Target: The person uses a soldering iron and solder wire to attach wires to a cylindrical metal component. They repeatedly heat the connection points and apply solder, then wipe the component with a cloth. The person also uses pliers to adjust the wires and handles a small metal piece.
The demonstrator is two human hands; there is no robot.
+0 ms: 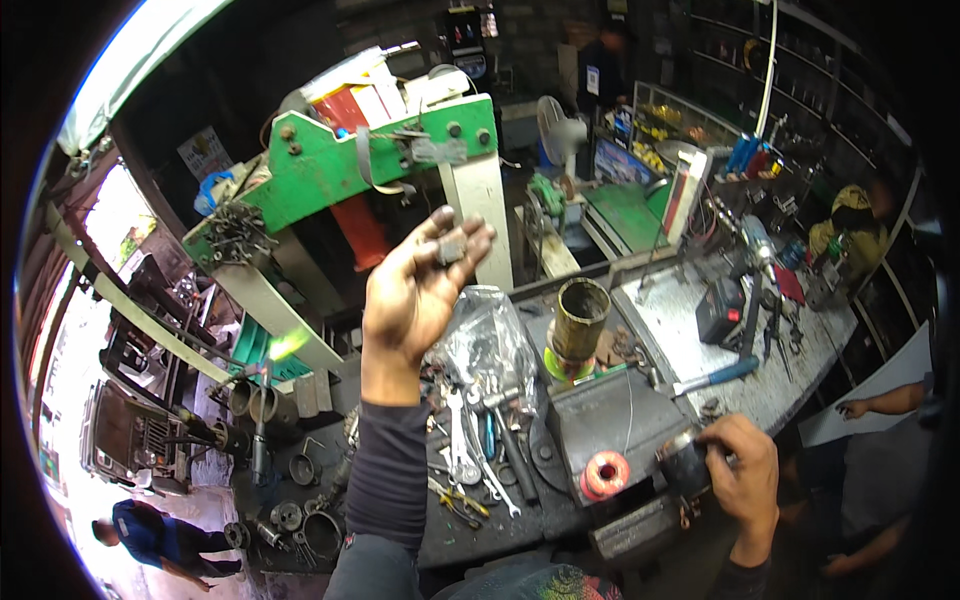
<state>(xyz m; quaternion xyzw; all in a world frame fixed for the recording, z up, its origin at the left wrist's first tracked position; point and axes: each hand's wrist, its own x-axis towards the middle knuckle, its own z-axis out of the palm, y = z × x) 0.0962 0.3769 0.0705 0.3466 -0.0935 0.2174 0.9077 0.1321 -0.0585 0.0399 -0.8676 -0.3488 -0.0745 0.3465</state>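
Note:
My left hand (415,300) is raised palm up over the bench. A small grey block (452,248) rests against its curled fingers. At the lower right, my right hand (745,475) has its fingers bent at the edge of a dark cylindrical metal part (682,470), which sits by the bench vise (635,528). How firmly the fingers grip it is hard to see. Left of that part is a spool of red wire (605,475), with a thin strand rising from it.
Wrenches (465,440), pliers (458,502) and a clear plastic bag (480,325) cover the bench. A brownish metal cylinder (580,318) stands upright behind. On the right lie a drill (757,240) and a blue-handled tool (718,374). Beyond is a green press frame (370,165). Other people stand around.

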